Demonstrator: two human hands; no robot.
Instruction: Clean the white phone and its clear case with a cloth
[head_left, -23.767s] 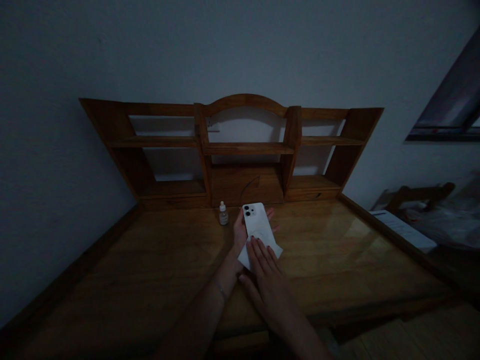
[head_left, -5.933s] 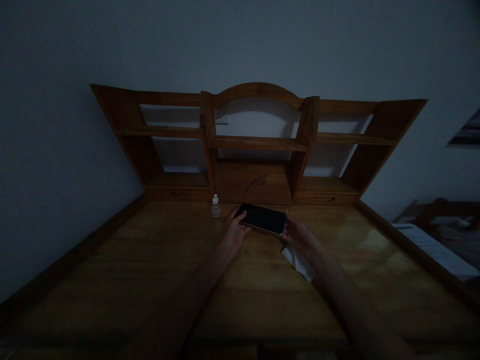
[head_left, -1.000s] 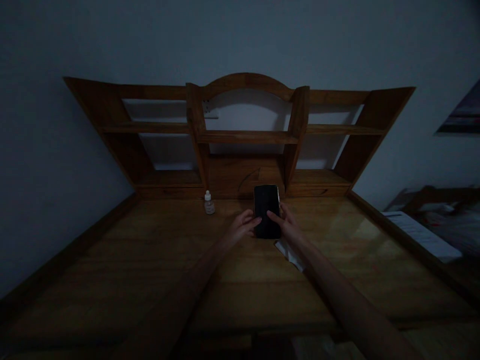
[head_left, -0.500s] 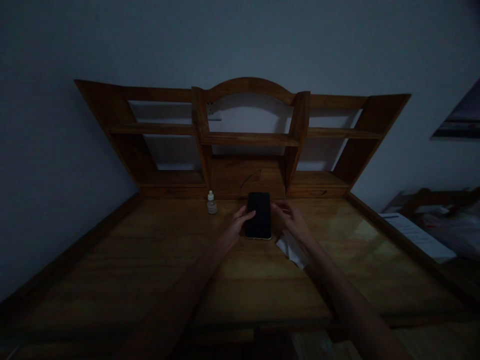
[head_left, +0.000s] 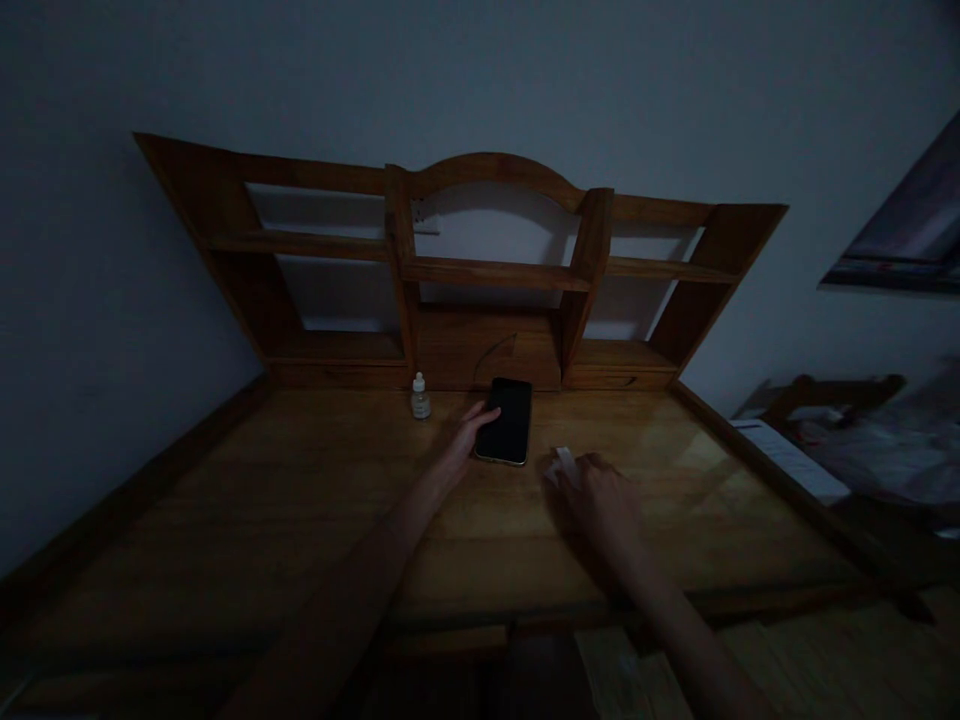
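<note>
- Change: right hand (head_left: 606, 495) is off to the right of the phone (head_left: 506, 422) and at the white tissue (head_left: 570, 468); half a second back it was just beside the phone's right edge, with the tissue lying by its wrist.
- Meaning, my read: tissue is picked up or being gathered, and the phone depends on the left hand (head_left: 466, 432) alone.
- Right hand state: fingers curled and bunched, looks like a pinch on the tissue. Fingertips mostly hidden; can't tell whether the tissue is fully off the desk (head_left: 360, 520).
- Left hand state: thumb over the left edge of the screen, gripping the phone; its other fingers are out of sight behind.
- Phone: mid-desk, dark screen up, in front of the hutch (head_left: 495, 272). Can't tell if its lower edge touches the desk.
- Around: dropper bottle (head_left: 421, 398) upright, cap on, left of the phone and apart from the left hand. White papers (head_left: 791, 460) past the desk's right rim, chair (head_left: 832, 390) behind them.
- In the way: nothing between tissue and phone. Left thumb covers a bit of screen edge. Bottle could be knocked if the left hand swings wide. Dim light hides detail.
</note>
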